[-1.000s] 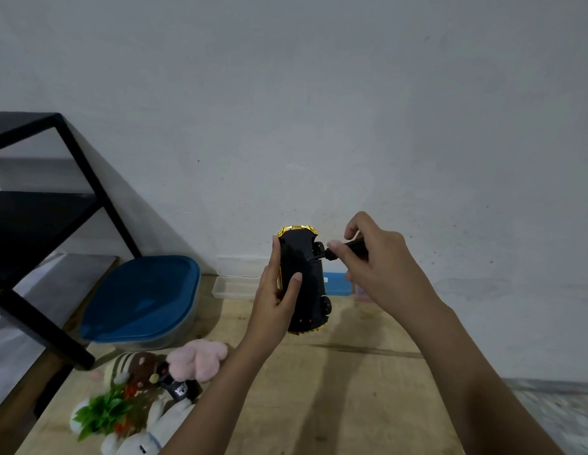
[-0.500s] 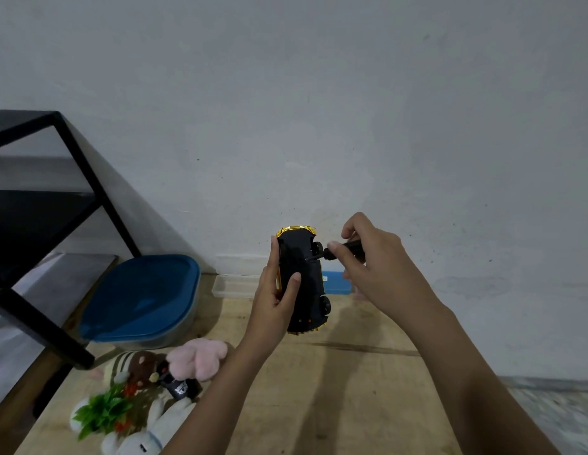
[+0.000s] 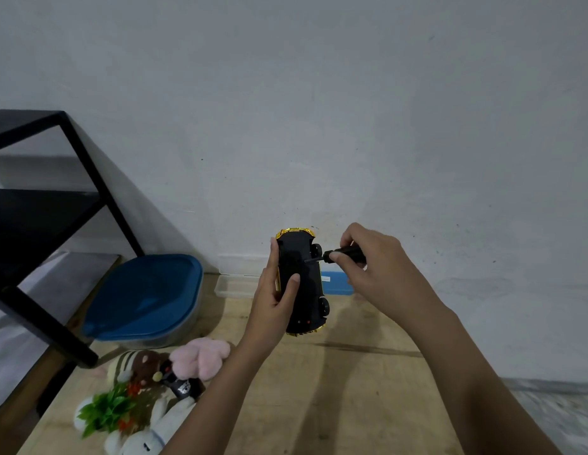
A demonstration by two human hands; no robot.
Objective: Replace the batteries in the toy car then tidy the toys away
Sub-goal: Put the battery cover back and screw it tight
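A pale wooden worktop [image 3: 351, 405] meets a grey-white wall [image 3: 319, 110]. A black shelf [image 3: 40, 224] stands at left, with a blue-lidded tub [image 3: 145, 297] and plush toys [image 3: 148, 389] at lower left. At centre frame, the left grip [image 3: 276, 300] holds the car [image 3: 302, 274] underside up above the worktop. The right grip [image 3: 381, 267] pinches a screwdriver [image 3: 346, 254], its tip on the underside. Since a second ago nothing has moved, except that the right fingers sit slightly lower on the handle

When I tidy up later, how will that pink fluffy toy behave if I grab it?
The pink plush toy looks soft and lumpy, so it will probably squash and flop rather than hold shape. It is likely light for its bulk. Its fuzzy pile should grip well, and it seems unlikely to roll.
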